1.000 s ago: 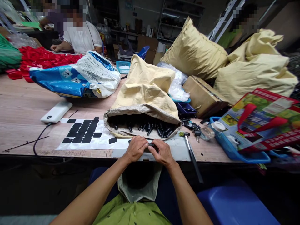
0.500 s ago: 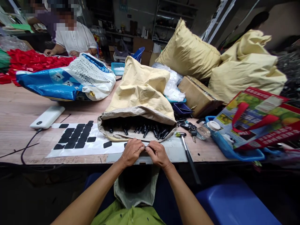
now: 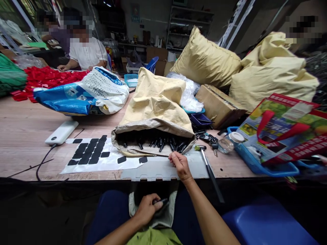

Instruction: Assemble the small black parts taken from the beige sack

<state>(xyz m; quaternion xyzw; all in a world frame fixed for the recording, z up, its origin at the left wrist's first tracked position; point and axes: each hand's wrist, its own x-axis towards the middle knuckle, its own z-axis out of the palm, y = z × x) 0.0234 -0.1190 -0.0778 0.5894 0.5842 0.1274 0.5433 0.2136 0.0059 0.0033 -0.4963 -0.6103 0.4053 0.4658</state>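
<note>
Sack rim (image 3: 153,125) beside right hand (image 3: 180,164)

Lime-green top (image 3: 153,237) w/ dark flecks, navy trousers (image 3: 112,208); forearms bare down to left hand (image 3: 148,208) & right hand (image 3: 180,165).

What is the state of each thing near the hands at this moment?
tan sack: lying, mouth open, black parts inside
lap bag: open
left hand: closed on black part
right hand: at sack mouth, grip unclear
hammer: lying flat, untouched
bottle: capped
</note>
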